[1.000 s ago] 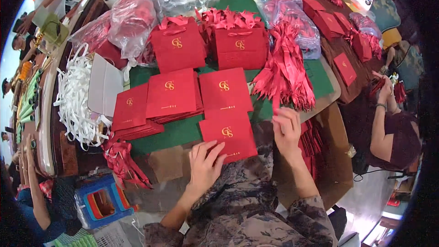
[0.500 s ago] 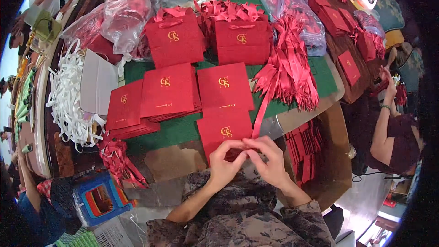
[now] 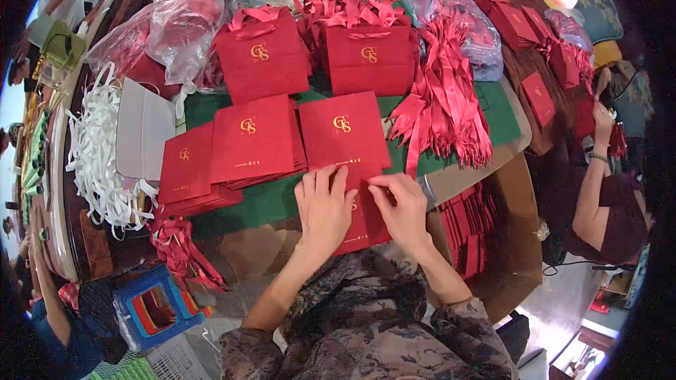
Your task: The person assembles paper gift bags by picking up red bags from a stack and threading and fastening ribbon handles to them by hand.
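A flat red paper bag with a gold emblem lies at the near edge of the table, partly covered by my hands. My left hand rests across its upper left part with the fingers stretched out. At the bag's upper right, my right hand has thumb and forefinger pinched together; what is between them is too small to make out. Just beyond lies another flat red bag. Past my right hand, a thick bundle of red ribbons hangs over the green table mat.
Stacks of flat red bags lie to the left, beside white ribbons and a grey box lid. Standing red bags with ribbon handles are behind. A cardboard box of red bags is at right; a co-worker sits beyond.
My hands have parted from a joint pinch and moved up over the near bag; the left has spread its fingers. The ribbon strand that ran from the bundle to my hands no longer reaches down there.
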Demonstrator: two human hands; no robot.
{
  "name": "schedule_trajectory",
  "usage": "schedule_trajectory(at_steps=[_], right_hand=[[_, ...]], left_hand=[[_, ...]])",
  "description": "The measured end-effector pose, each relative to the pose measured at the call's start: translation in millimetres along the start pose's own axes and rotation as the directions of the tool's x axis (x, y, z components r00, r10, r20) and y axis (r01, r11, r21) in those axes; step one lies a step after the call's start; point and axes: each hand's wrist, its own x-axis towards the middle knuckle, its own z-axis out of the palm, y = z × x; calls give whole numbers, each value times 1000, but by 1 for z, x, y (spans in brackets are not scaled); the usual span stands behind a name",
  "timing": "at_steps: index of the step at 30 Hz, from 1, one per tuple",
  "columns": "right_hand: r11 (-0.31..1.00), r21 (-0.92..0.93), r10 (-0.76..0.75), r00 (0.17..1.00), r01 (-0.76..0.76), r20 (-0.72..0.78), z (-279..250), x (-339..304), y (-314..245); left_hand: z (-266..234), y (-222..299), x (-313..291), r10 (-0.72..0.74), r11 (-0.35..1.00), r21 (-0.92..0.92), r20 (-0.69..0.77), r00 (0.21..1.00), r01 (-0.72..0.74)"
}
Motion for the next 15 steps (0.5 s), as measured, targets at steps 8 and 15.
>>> schedule_trajectory(at_steps=[8, 15], right_hand=[[999, -48, 7, 1000, -7, 12, 6, 2, 4], [998, -68, -2, 1000, 4, 23, 1, 6, -8]], left_hand=[[-8, 0, 8, 7, 990, -138, 17, 1000, -5], [-13, 2, 9, -50, 957, -280, 76, 996, 70]])
